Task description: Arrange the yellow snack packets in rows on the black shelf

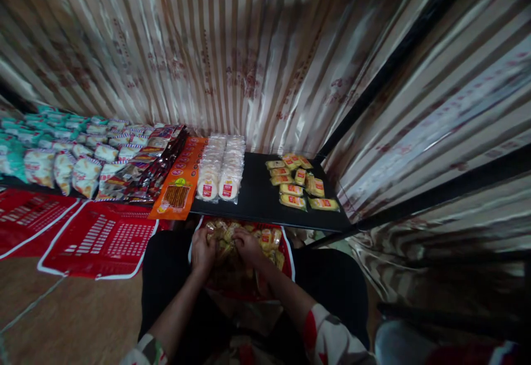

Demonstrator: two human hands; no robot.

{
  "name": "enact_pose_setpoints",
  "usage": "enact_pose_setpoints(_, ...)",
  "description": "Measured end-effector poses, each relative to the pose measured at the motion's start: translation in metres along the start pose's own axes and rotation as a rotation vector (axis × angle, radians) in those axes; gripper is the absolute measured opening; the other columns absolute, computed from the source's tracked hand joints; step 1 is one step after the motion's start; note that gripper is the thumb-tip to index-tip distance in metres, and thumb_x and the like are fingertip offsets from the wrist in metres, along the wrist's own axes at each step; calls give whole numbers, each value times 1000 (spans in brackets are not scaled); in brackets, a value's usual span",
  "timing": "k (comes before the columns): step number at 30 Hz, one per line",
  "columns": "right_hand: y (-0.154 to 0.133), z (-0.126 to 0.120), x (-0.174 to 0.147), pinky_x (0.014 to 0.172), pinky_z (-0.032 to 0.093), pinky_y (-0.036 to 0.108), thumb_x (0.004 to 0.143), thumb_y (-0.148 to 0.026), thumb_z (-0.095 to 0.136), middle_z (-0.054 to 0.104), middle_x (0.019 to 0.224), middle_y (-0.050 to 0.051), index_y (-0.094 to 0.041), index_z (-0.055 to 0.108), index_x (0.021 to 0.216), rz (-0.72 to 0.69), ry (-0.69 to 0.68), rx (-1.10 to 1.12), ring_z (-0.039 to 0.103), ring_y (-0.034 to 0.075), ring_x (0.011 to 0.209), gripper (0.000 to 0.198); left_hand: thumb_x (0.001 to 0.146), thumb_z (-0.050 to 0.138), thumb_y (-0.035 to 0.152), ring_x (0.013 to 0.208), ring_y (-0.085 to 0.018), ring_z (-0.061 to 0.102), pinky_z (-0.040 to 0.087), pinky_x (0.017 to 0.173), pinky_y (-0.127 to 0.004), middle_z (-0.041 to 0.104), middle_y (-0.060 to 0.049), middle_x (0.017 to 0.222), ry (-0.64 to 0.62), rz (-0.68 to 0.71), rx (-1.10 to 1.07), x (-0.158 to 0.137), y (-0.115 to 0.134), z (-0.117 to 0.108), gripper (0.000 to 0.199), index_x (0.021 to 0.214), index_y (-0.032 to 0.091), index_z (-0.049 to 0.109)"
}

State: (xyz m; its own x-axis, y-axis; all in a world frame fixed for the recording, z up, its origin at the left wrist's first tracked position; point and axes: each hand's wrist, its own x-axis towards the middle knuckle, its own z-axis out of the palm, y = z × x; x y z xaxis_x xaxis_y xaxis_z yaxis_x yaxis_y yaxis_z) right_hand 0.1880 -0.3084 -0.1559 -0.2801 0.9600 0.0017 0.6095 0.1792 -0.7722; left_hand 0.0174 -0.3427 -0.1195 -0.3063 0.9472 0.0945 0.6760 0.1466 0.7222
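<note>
Both of my hands are inside a red basket (289, 246) with a white rim, set between my knees. It holds many small yellow wrapped snack packets (265, 238). My left hand (203, 251) is at the basket's left side, its fingers curled round yellow packets. To its right, my right hand (248, 245) has its fingers bent down onto packets near the middle. Dim light and the hands themselves partly hide the fingertips. On the black shelf (253, 204) just beyond, similar yellow packets (291, 189) lie in a loose group at the right.
Along the shelf stand round white crackers in clear wrappers (218, 171), an orange snack bag (178, 185), dark red packets (155, 160), white bags (85, 174) and teal bags (12, 155). Red baskets (103, 238) rest at the left. Black frame bars (373, 85) cross the right side before a striped curtain (199, 50).
</note>
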Motion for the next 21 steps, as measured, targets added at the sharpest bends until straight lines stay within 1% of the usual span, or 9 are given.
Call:
enact_pose_setpoints(2, -2, -4, 0, 97, 42, 37, 73, -8, 45, 67, 106, 5, -20, 69, 81, -12, -33, -10, 59, 18, 106, 28, 73, 46, 23, 93, -22, 54, 42, 89, -36, 58, -6, 88, 77, 22, -73, -4, 4, -12, 15, 82, 20, 58)
enact_pose_setpoints(4, -8, -10, -2, 97, 43, 37, 75, -9, 44, 67, 108, 6, -19, 68, 85, -27, -51, -23, 58, 18, 106, 28, 71, 49, 28, 89, -21, 55, 43, 87, -37, 58, -6, 88, 110, -19, -160, -8, 8, -23, 16, 82, 20, 58)
enact_pose_setpoints(7, -22, -20, -10, 98, 42, 39, 79, -12, 43, 63, 115, 8, -19, 63, 106, -58, -12, -28, 56, 20, 110, 34, 65, 55, 35, 76, -19, 56, 46, 76, -34, 58, -3, 79, 70, -198, -340, -10, 17, -35, 25, 82, 18, 58)
enact_pose_setpoints(9, -32, -28, -17, 100, 39, 41, 82, -16, 42, 56, 126, 10, -18, 51, 124, -96, 40, -14, 51, 20, 117, 43, 63, 57, 38, 65, -16, 54, 46, 65, -29, 57, 0, 69, 13, -340, -473, -10, 26, -40, 30, 84, 17, 58)
enact_pose_setpoints(11, -40, -37, -23, 105, 34, 41, 85, -22, 43, 46, 136, 11, -17, 42, 133, -172, 54, -13, 42, 21, 125, 48, 59, 61, 38, 58, -12, 52, 43, 58, -24, 55, 2, 64, -49, -449, -596, -9, 37, -42, 34, 85, 16, 57)
enact_pose_setpoints(13, -45, -45, -27, 108, 29, 41, 86, -27, 46, 40, 141, 10, -19, 41, 134, -239, 30, -20, 35, 21, 130, 49, 56, 64, 36, 57, -11, 52, 41, 57, -22, 56, 3, 65, -125, -524, -716, -7, 51, -42, 36, 85, 16, 57)
enact_pose_setpoints(14, -46, -50, -28, 108, 29, 41, 86, -28, 46, 40, 141, 9, -21, 42, 133, -250, 19, -13, 35, 21, 130, 47, 54, 65, 35, 57, -10, 52, 41, 55, -21, 56, 3, 66, -172, -556, -769, -6, 58, -42, 37, 86, 16, 56)
enact_pose_setpoints(18, -47, -69, -26, 104, 35, 37, 87, -28, 44, 49, 133, 8, -23, 53, 123, -220, 9, 80, 45, 19, 122, 37, 53, 66, 33, 54, -7, 52, 33, 46, -16, 58, 2, 69, -315, -634, -867, 0, 85, -42, 37, 85, 17, 58)
enact_pose_setpoints(21, -49, -88, -23, 99, 40, 36, 83, -29, 52, 57, 123, 8, -22, 60, 111, -196, -3, 151, 53, 19, 113, 30, 53, 69, 37, 54, -6, 50, 28, 43, -15, 60, 0, 72, -356, -610, -879, 6, 99, -44, 35, 81, 16, 61)
